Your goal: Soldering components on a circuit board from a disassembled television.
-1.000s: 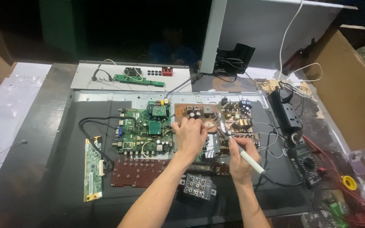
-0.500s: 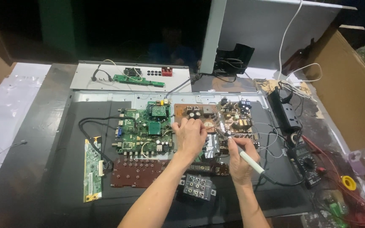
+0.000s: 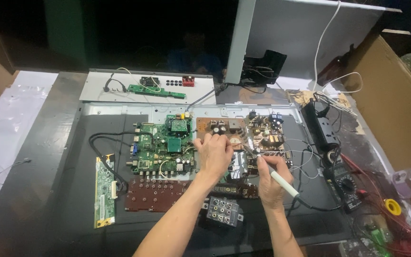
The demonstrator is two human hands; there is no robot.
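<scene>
1. Head view, hands. We see the left hand lying palm-down on the brown power board, its fingers curled together and pressing on the board's near-left part. Whether they pinch anything we cannot tell.

2. Head view, tool. The right hand has its fingers clamped around a white-handled soldering iron. The iron's metal tip runs up and left from the fingertips, meeting the power board just right of the left hand's fingers. A dark cord trails from the handle toward the right.

3. Head view, surroundings. Just left of the left fingers lies the green main board. Below both wrists sit a reddish-brown connector strip and a small grey jack block. Further left of the fingers we find a narrow green board. Well right of the right fingers rest a black power strip and a multimeter.
</scene>
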